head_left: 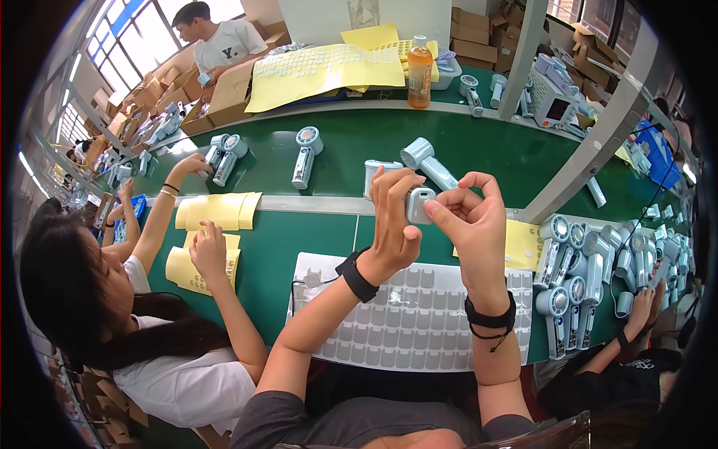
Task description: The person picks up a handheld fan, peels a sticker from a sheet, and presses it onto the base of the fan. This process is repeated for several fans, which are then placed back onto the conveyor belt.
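Observation:
In front of my chest, both hands are raised over the bench around a small pale blue rounded part (421,206) with a slot near its top. My left hand (393,217) grips it from the left, its fingers hiding much of that side. The thumb and index finger of my right hand (475,224) pinch at its right edge. Below my wrists lies a white sheet (404,358) with rows of grey rounded stickers (419,318). Just beyond my hands, a pale blue handheld fan (428,159) rests on the green belt; a pale blue box-like piece (372,179) shows partly behind my left fingers.
Many handheld fans (576,284) crowd the bench to the right, beside a metal post (591,161). More fans (304,157) stand on the belt. A co-worker (172,322) on the left reaches toward fans near yellow sheets (217,212). An orange drink bottle (419,75) stands on the far ledge.

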A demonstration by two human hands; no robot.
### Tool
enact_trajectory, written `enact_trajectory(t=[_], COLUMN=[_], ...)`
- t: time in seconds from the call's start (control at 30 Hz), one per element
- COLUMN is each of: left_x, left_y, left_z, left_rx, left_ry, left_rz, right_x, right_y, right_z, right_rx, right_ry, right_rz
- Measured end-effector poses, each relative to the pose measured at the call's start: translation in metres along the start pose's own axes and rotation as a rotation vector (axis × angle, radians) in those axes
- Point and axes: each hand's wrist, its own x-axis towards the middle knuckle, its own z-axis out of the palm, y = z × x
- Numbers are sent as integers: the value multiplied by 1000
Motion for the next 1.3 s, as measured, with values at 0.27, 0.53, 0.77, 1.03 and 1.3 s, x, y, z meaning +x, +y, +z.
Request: enact_trajectory(t=[0.27,0.53,0.77,1.03,1.3], left_x=[-1,14,9,4,-12], left_y=[2,-26,-145,-159,-169], left_z=[0,-1,19,-9,-83], left_rx=[-54,-134,371,695,778], left_ry=[64,-254,-766,-456,-302], left_rz=[49,163,300,175,-625], right_x=[-10,28,12,-24,-75], right_y=[-12,18,87,112,159], right_z=[6,-44,-24,14,87], right_rx=[-295,-232,-263,-556,-798], right_ry=[64,-127,-2,-311,-527], right_rz=[-64,113,106,130,-337])
